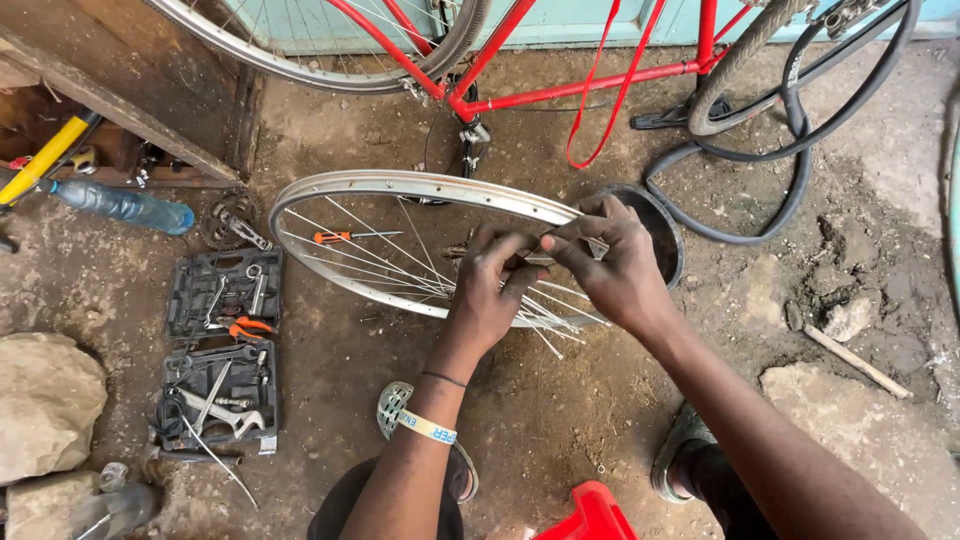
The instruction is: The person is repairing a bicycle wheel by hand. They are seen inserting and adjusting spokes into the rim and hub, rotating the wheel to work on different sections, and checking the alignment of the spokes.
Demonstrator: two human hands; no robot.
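A bare silver bicycle wheel rim with loose spokes lies tilted on the dirt floor in front of me. My left hand grips the hub and a bundle of spokes near the wheel's centre. My right hand pinches a spoke right beside it, fingertips touching the left hand's fingers. The hub itself is mostly hidden by both hands. An orange-handled screwdriver lies under the spokes inside the rim.
An open black tool case with wrenches and pliers sits left. A plastic bottle lies further left. A red bicycle frame stands behind, with a black tyre and tube at right. Stones lie left and right.
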